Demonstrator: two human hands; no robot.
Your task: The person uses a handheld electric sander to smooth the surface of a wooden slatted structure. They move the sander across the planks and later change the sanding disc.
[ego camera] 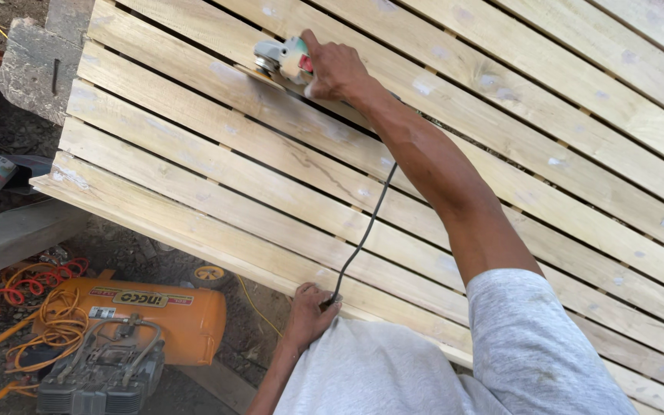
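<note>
The slatted panel [501, 154] is showing pale yellowish wood with whitish filler spots and darker grain streaks. The grinder [284, 59] is looking grey and light green with a bit of red. Its cord [363, 238] is running black. The sleeve [532, 346] is showing light grey. The compressor tank [155, 311] is glowing orange over a dark grey motor, with orange and red hoses [32, 288] beside it.
</note>
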